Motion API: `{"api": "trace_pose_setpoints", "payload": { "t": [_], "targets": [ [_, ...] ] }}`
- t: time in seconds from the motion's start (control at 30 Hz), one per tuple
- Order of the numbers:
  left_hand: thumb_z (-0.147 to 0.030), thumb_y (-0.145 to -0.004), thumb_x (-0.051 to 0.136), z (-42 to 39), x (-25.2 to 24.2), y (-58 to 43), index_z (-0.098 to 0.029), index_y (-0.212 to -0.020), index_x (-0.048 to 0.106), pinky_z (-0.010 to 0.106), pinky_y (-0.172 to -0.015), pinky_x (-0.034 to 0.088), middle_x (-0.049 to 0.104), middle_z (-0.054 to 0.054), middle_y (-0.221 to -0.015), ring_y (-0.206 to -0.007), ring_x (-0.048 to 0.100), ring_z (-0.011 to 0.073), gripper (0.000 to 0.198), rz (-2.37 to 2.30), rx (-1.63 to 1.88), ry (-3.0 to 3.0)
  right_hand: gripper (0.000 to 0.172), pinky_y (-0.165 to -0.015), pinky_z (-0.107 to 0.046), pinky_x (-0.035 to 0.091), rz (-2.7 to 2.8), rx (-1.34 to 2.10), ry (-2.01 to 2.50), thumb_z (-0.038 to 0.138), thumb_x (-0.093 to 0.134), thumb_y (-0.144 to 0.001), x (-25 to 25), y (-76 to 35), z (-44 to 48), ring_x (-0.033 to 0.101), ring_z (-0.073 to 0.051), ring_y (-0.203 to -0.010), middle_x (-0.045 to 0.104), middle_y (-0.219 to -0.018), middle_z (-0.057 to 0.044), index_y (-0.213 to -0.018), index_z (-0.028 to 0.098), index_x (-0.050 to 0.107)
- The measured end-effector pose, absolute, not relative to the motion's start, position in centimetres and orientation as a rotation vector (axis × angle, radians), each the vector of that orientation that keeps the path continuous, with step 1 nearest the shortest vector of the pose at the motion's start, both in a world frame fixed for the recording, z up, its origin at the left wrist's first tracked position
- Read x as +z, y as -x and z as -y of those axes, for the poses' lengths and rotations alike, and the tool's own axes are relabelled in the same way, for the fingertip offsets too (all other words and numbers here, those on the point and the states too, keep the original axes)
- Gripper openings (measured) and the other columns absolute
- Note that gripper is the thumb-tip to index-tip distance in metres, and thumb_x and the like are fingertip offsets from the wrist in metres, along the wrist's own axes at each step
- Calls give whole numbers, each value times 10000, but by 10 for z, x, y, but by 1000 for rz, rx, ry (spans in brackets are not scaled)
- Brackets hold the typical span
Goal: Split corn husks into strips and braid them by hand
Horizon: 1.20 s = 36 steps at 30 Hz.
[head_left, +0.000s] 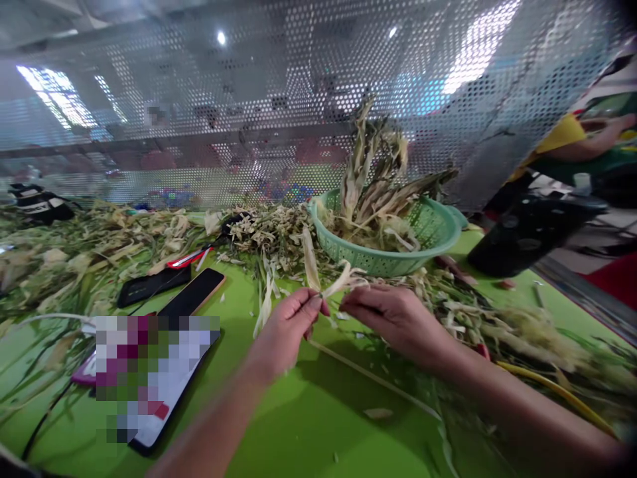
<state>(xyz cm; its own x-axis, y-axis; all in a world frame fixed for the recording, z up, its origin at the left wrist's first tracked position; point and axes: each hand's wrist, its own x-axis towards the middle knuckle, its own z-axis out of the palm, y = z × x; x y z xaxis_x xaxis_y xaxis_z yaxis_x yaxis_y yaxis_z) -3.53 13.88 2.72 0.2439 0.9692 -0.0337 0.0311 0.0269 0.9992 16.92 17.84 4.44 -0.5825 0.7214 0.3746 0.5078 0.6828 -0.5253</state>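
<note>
The left hand (287, 328) is narrowed to a pinch, thumb and forefinger closed on one end of a short pale stalk (334, 285). The right hand (395, 315) has its fingers curled shut on the other end. The stalk spans the small gap between the two hands, with its long axis running left to right across the view and rising a little toward the right. Both hands are touching it, so neither is the nearer one. A loose husk strip (309, 259) stands up from the left hand's pinch and leans away from the person.

Beneath the hands a thin stem (373, 378) lies slantwise on the green table (308, 425), apart from the stalk. Just beyond the hands stands a teal basket (393, 265) heaped with more stalks (its near rim is close to the right hand's knuckles). To its left spreads a pile of husks (269, 232). Further left lie a phone (192, 295), a dark flat case (152, 285) and a red-handled tool (186, 257), all well apart from the hands. A perforated screen (279, 99) closes the far side, and another person's arm (602, 136) shows at the right edge.
</note>
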Motion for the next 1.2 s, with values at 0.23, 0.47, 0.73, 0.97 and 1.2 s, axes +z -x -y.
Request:
{"api": "trace_pose_setpoints", "payload": {
  "t": [0.23, 0.47, 0.73, 0.97, 1.2],
  "targets": [
    [-480, -915, 440, -141, 25, 35, -193, -888, 541, 235, -598, 330, 484, -22, -722, -647, 405, 115, 305, -1260, 997, -1467, 259, -582, -247, 348, 2540, 117, 857, 220, 437, -960, 44, -154, -158, 561, -127, -616, 649, -718, -44, -880, 166, 677],
    [-420, -926, 430, -140, 27, 34, -184, -868, 557, 238, -620, 340, 548, -7, -740, -674, 466, 127, 274, -1359, 999, -1611, 250, -524, -274, 232, 2642, -22, 817, 150, 429, -932, 39, -150, -152, 398, -100, -504, 554, -622, 3, -741, 165, 590],
    [-365, -934, 420, -139, 24, 30, -182, -862, 581, 249, -663, 363, 614, 13, -799, -739, 537, 150, 254, -1448, 1002, -1721, 285, -525, -280, 229, 2619, -15, 632, 97, 369, -933, 42, -145, -142, 329, -109, -504, 493, -587, 16, -712, 170, 534],
    [-344, -949, 392, -138, 25, 32, -186, -860, 610, 258, -658, 368, 636, 26, -814, -712, 533, 151, 283, -1328, 845, -1932, 286, -532, -280, 298, 2555, -26, 636, 147, 386, -945, 59, -155, -151, 438, -121, -526, 565, -611, -10, -794, 174, 628],
    [-359, -897, 521, -130, 38, 33, -197, -933, 647, 260, -747, 421, 649, 38, -896, -814, 551, 148, 209, -951, 757, -1602, 268, -655, -254, 444, 2306, 494, 963, 340, 482, -944, 63, -174, -177, 628, -161, -731, 696, -823, -47, -881, 189, 694]
  ]
}}
